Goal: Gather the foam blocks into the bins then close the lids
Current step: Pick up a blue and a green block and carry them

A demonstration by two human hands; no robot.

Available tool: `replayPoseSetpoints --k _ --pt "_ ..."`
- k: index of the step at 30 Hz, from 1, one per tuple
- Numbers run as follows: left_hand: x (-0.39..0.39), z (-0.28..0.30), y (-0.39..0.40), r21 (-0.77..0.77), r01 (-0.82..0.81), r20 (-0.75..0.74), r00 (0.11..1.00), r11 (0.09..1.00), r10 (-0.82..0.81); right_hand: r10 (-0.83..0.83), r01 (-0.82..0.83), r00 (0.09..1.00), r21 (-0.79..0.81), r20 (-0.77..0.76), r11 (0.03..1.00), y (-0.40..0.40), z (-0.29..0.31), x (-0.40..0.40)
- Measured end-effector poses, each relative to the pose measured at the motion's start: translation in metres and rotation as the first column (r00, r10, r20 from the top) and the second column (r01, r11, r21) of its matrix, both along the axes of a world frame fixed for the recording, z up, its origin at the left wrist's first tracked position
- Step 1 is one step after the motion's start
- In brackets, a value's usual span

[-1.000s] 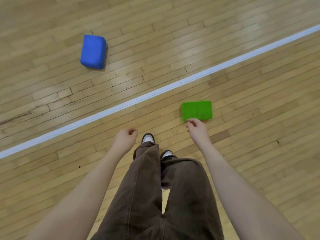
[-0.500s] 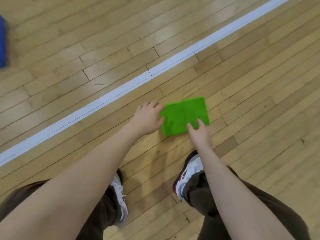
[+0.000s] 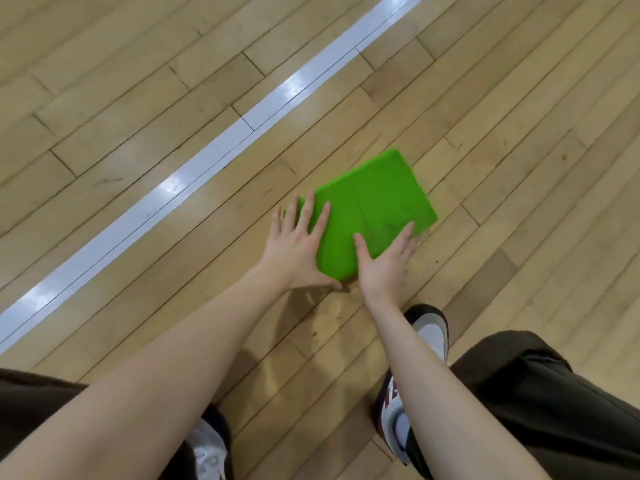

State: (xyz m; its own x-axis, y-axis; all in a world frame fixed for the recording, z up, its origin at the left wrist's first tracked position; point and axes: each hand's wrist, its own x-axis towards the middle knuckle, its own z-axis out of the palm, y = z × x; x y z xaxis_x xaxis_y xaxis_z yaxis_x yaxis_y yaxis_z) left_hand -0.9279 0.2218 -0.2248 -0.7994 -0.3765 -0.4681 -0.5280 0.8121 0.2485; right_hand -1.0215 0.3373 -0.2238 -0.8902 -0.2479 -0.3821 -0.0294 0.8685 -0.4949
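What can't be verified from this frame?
- Bins and lids: outside the head view, so no progress can be judged.
- Underside of the green foam block: hidden against the floor.
- Grip: left hand and right hand flank it, fingers spread; lifted or resting is unclear.

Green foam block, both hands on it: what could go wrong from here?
1. The left hand and right hand lie open and flat against the green foam block, not curled around it; it may slip on lifting.
2. No bin shows in this view, so the carry is unplanned.
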Motion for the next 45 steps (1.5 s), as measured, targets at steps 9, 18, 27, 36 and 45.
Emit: replayPoseSetpoints --k 9,18,27,36,45 --pt "0.051 -0.003 -0.033 -0.036 -0.262 -0.050 0.964 0.964 0.260 0.147 -0.121 0.989 -0.398 0.034 0.910 -0.054 -0.001 0.020" --pt "0.064 0.003 -0.069 0.106 -0.409 -0.119 0.899 0.906 0.420 0.268 -0.264 0.962 -0.391 -0.047 0.882 -0.106 0.011 0.020" --pt "0.123 0.047 -0.112 0.071 -0.491 -0.230 0.839 0.868 0.493 0.506 -0.500 0.851 -0.512 -0.140 0.699 -0.198 0.058 0.064" --pt "0.270 0.149 -0.207 -0.044 -0.809 -0.505 0.525 0.587 0.686 0.738 -0.771 0.597 -0.479 -0.313 0.420 -0.338 0.176 0.197" --pt "0.369 0.196 -0.308 -0.064 -0.972 -0.544 0.225 0.227 0.808 0.893 -0.953 0.278 -0.215 -0.354 0.211 -0.475 0.227 0.300"
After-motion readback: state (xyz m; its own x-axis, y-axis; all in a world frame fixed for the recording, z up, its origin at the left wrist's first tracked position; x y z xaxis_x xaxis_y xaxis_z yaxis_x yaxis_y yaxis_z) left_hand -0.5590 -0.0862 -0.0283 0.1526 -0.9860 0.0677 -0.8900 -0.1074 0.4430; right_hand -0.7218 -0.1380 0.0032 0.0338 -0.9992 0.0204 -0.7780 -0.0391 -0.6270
